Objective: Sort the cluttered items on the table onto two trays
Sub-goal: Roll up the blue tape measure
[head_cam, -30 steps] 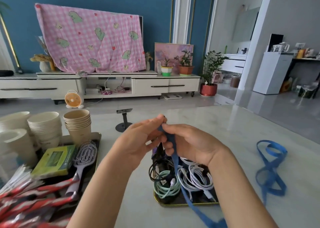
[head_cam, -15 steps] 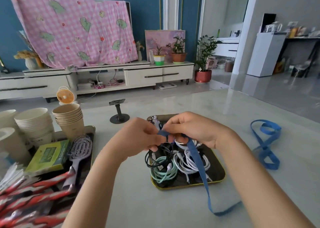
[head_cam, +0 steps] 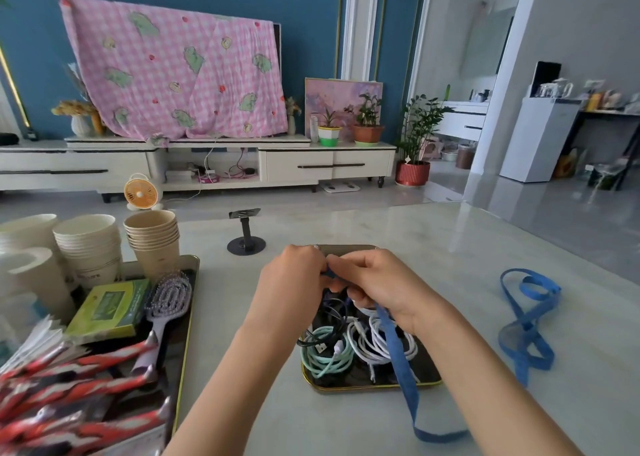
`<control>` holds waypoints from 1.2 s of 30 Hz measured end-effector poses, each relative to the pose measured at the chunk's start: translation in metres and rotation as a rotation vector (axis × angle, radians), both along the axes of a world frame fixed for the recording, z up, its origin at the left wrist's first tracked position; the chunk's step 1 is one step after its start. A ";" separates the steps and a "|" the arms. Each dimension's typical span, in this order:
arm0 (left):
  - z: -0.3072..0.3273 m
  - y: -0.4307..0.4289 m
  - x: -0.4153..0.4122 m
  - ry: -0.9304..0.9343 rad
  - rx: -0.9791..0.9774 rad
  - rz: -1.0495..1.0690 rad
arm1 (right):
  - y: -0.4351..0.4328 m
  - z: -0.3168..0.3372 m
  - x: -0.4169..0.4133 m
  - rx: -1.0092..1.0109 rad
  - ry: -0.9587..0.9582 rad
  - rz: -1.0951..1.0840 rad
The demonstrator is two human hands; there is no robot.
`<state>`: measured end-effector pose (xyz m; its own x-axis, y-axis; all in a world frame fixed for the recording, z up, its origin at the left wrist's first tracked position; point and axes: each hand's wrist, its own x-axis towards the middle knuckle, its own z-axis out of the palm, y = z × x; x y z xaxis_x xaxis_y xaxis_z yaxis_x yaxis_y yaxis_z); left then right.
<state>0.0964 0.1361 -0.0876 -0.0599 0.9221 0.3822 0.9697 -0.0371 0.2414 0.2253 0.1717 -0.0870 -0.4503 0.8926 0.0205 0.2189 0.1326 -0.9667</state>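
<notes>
Above the small dark tray (head_cam: 427, 381) my left hand (head_cam: 289, 282) and my right hand (head_cam: 377, 284) meet, both pinching one end of a blue ribbon (head_cam: 403, 369). The ribbon hangs from my fingers, crosses the tray and trails onto the table in front. Coiled cables lie in this tray: a mint one (head_cam: 323, 355), white ones (head_cam: 375, 343) and a black one (head_cam: 334, 312). The ribbon's far part (head_cam: 528, 320) lies looped on the table to the right. A second, larger tray (head_cam: 188, 320) on the left holds cups, a box and a brush.
On the left tray stand stacked paper cups (head_cam: 154, 244), a green box (head_cam: 109, 308), a lilac hairbrush (head_cam: 166, 303) and several red-and-white packets (head_cam: 76, 386). A black phone stand (head_cam: 246, 234) stands behind the hands. The table's far edge runs behind it.
The camera view has shifted. Both hands stay joined on the ribbon's end and have sunk a little closer to the cable tray. The ribbon's slack trails onto the table nearer to me.
</notes>
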 end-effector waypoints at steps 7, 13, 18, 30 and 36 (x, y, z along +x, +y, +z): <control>-0.001 -0.004 0.005 -0.030 0.173 -0.019 | -0.001 0.000 -0.007 -0.093 0.117 -0.110; 0.004 -0.004 -0.001 -0.776 0.129 -0.068 | 0.001 0.009 -0.008 -0.044 0.229 -0.180; 0.009 -0.007 -0.011 -1.414 -0.100 -0.201 | 0.001 0.013 -0.002 0.104 0.167 -0.128; 0.013 -0.014 -0.024 -1.336 -0.091 -0.091 | -0.007 0.003 -0.018 -0.010 0.300 0.012; 0.015 -0.012 -0.021 -1.406 -0.093 -0.087 | -0.007 0.003 -0.013 -0.459 0.562 0.148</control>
